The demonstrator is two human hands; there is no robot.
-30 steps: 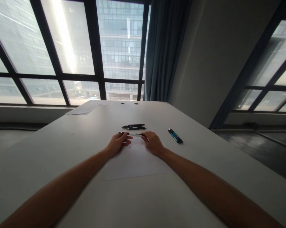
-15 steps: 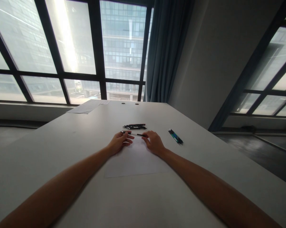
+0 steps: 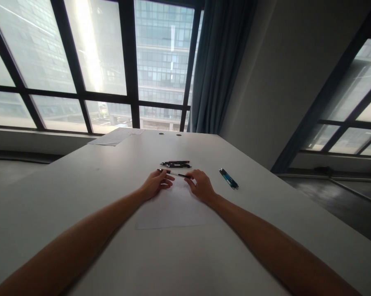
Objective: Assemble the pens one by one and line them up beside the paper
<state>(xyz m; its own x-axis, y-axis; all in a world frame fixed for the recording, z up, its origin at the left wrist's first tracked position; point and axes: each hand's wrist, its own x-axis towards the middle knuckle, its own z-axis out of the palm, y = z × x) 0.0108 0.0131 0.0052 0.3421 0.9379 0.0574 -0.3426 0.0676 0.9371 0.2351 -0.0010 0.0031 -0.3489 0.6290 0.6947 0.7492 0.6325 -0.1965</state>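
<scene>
While both hands stay put, pen unmoved.

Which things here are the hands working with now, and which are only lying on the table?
In hand:
- pen, held at its ends by the left hand and right hand
- white sheet under the hands

Lying about:
- dark pens just beyond the hands
- teal pens to the right
- papers at the far edge

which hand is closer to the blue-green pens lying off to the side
Right. The right hand lies just left of the blue-green pens, not touching them; the left hand lies farther left, beyond the right.
</scene>
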